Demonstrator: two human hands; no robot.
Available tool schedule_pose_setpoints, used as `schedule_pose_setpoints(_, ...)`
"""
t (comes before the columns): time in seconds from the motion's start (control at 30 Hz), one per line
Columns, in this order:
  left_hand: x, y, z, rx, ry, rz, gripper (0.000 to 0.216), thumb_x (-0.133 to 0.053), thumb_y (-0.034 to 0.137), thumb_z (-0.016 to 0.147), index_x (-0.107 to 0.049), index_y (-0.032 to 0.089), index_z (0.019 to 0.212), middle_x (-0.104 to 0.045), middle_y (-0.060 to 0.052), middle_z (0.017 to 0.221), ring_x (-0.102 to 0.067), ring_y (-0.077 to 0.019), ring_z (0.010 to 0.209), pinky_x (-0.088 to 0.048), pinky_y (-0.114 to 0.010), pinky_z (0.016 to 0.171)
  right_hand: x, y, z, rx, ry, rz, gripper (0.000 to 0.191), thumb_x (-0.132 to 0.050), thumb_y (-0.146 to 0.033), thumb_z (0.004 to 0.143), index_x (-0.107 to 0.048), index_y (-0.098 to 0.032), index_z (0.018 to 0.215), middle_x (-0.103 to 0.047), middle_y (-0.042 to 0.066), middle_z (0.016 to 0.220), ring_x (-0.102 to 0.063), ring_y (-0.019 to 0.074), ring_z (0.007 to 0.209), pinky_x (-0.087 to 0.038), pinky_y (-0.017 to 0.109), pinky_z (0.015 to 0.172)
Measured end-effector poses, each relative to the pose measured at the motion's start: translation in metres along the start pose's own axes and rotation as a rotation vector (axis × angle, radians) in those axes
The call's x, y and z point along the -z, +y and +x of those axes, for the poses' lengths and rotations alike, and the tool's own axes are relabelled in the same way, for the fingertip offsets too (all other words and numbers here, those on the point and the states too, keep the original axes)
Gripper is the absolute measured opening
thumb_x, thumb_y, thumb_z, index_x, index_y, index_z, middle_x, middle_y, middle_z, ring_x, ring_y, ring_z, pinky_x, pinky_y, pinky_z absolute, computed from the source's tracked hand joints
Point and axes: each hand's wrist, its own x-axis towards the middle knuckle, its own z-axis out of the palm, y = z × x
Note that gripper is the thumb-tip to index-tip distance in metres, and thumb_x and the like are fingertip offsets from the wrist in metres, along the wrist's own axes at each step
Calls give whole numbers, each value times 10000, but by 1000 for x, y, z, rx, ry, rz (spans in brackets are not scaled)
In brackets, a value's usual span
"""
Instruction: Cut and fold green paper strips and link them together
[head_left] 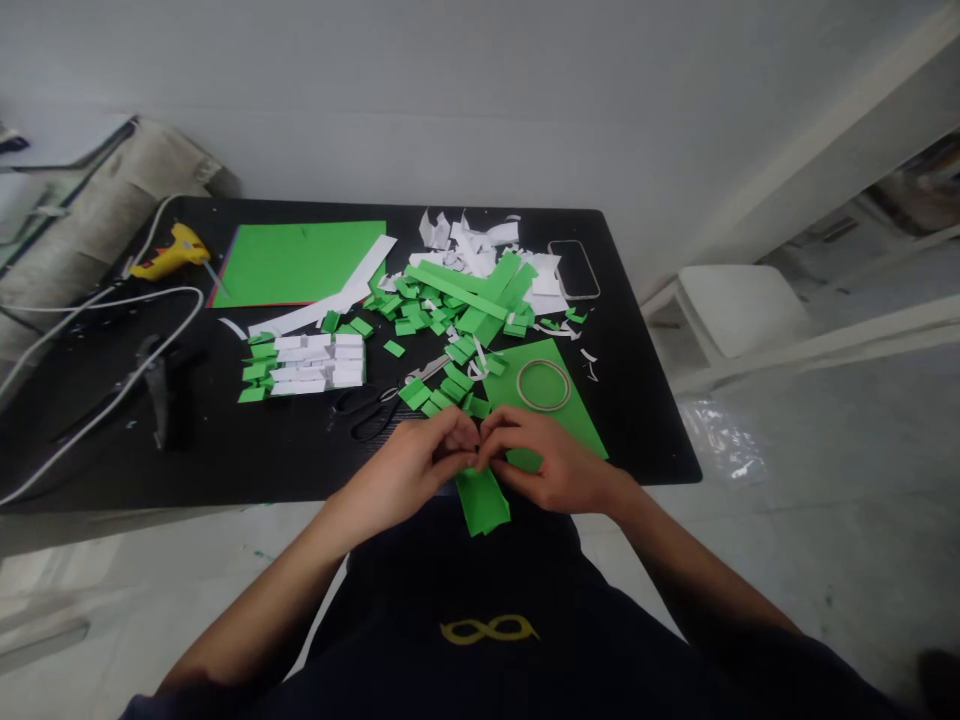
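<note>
A folded green paper strip [484, 500] hangs over the table's front edge, pinched at its upper end by my left hand [420, 455] and my right hand [540, 458]. Both sets of fingertips meet there and hide that end of the strip. Just beyond my fingers lie small folded green paper pieces [456, 383]. Black-handled scissors [375, 400] rest to the left of them. Under and beyond my right hand is a green sheet [585, 425] with a roll of tape [544, 385] lying flat on it.
A block of white and green folded pieces [319, 362] lies at left. Behind it are green sheets [300, 265] and a yellow glue gun [174, 253] with a white cord. White scraps [469, 245] and a phone [576, 270] lie at the back. A white stool [739, 305] stands right.
</note>
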Motion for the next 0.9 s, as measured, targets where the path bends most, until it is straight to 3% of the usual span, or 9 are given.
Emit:
schedule_pose_setpoints(0.47, 3, -1, -3, 29, -32, -172, 73, -622, 188, 955, -661, 204, 1015, -734, -8, 903, -697, -152, 810, -551, -293, 760, -1, -3, -2, -27, 47, 129, 162, -607, -107, 899, -720, -222, 904, -684, 74, 1031, -683, 207, 888, -560, 319, 694)
schedule_pose_setpoints(0.73, 4, -7, -1, 114, -100, -155, 77, -680, 202, 879, -705, 200, 952, -743, 4, 807, -703, -144, 746, -534, -256, 674, -5, -5, -2, -40, 71, 136, 163, -601, -102, 900, -722, -211, 910, -702, 70, 996, -679, 185, 816, -538, 318, 690)
schedule_pose_setpoints(0.9, 3, -6, -1, 129, -77, -164, 43, -716, 234, 878, -714, 208, 913, -745, 8, 792, -704, -151, 736, -534, -258, 667, -6, -7, -4, -49, 91, 154, 164, -603, -103, 904, -727, -211, 913, -702, 71, 992, -687, 184, 830, -535, 305, 683)
